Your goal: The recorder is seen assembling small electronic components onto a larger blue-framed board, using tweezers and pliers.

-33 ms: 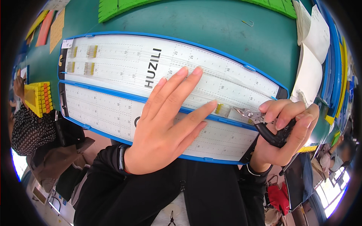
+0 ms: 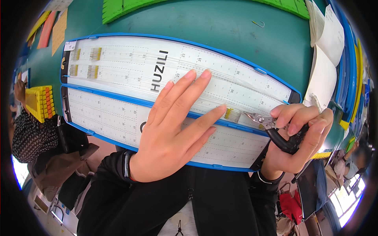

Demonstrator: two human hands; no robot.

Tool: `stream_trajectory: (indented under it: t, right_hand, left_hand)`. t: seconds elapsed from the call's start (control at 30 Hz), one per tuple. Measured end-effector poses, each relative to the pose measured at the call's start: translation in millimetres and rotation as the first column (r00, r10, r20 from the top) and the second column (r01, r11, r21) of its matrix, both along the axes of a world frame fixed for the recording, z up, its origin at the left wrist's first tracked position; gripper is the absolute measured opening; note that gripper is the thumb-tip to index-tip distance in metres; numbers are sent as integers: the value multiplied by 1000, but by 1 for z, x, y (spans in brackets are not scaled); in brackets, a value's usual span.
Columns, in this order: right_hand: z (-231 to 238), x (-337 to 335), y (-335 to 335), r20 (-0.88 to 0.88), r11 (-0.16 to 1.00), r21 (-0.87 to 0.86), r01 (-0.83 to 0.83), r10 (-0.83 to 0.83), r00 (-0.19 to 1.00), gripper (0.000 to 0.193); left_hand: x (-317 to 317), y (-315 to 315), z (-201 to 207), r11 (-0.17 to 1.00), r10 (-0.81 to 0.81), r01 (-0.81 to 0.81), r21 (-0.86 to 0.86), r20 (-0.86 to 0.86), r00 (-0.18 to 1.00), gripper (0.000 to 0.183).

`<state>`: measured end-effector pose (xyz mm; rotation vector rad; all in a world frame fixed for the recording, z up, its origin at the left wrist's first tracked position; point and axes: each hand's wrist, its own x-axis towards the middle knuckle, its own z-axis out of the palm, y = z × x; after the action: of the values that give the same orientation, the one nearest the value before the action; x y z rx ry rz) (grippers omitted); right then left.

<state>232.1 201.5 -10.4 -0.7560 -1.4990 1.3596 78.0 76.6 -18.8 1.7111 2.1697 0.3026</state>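
A long blue-edged fishing rig case (image 2: 114, 104) lies unfolded before me, white inside with printed scales. Fine fishing lines (image 2: 220, 76) stretch along its far half. Toward the left end sit several small yellow-tipped hook clusters (image 2: 94, 53). My left hand (image 2: 173, 126) rests palm down across the case, fingers spread, its index fingertip beside another hook cluster (image 2: 232, 114). In my right hand (image 2: 305, 131) is a pair of small pliers (image 2: 281, 137) with black handles. Their metal tips reach the right side of that cluster; whether they grip a hook is too small to tell.
The case lies on a green table (image 2: 220, 23). Beyond it are a green foam strip (image 2: 138, 7) and a loose fish hook (image 2: 258, 24). An open notebook (image 2: 321, 74) lies at right. A yellow-orange rack (image 2: 41, 103) stands at left, near another person's hand (image 2: 19, 90).
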Motion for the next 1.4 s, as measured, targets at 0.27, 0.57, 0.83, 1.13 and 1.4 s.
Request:
stream_trajectory:
  t: [0.27, 0.57, 0.83, 1.13, 1.4]
  right_hand:
    - [1, -1, -2, 15, 1000, 17, 24, -24, 1000, 27]
    - [1, -3, -5, 55, 998, 45, 39, -42, 998, 27]
    - [3, -2, -3, 62, 996, 71, -44, 40, 997, 21]
    - [1, -1, -1, 57, 996, 62, -60, 56, 997, 22]
    - [1, 0, -1, 40, 997, 32, -67, 66, 997, 22]
  left_hand:
    - [0, -2, 0, 1000, -23, 23, 4, 24, 999, 50]
    - [-1, -2, 0, 999, -34, 33, 4, 48, 998, 50]
    - [-2, -1, 1, 999, -50, 49, 7, 76, 996, 51]
    - [-1, 0, 1, 997, -74, 74, 3, 105, 992, 52]
    - [2, 0, 0, 994, -111, 111, 1, 133, 985, 53]
